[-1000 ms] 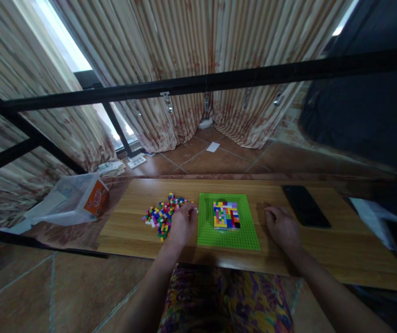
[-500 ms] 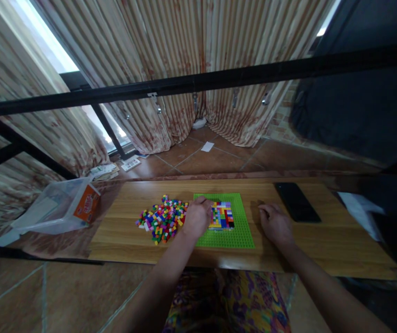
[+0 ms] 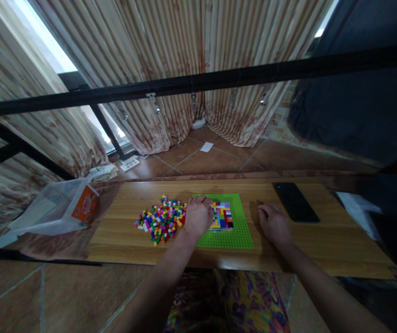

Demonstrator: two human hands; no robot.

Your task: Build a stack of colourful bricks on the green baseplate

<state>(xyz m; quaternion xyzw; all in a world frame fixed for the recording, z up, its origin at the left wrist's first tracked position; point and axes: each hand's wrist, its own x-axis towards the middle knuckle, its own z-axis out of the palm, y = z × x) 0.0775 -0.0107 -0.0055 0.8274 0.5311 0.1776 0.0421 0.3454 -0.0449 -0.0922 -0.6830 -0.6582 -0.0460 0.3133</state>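
A green baseplate [image 3: 237,235] lies on the wooden table [image 3: 323,240] with a block of small coloured bricks [image 3: 223,215] built on its middle. My left hand [image 3: 197,215] rests over the plate's left part, fingers curled at the edge of the built block; what it pinches is hidden. A loose pile of coloured bricks [image 3: 160,218] sits just left of that hand. My right hand [image 3: 275,224] lies on the table right of the plate, fingers loosely curled, touching nothing I can make out.
A black phone [image 3: 295,202] lies at the table's back right. A clear plastic tub with an orange label [image 3: 59,208] sits off the left end. White paper [image 3: 356,209] is at far right. A black bar [image 3: 198,83] crosses overhead; curtains hang behind.
My left hand has moved right from the brick pile onto the green plate beside the built block. The right hand has stayed in place; the view shifted slightly.
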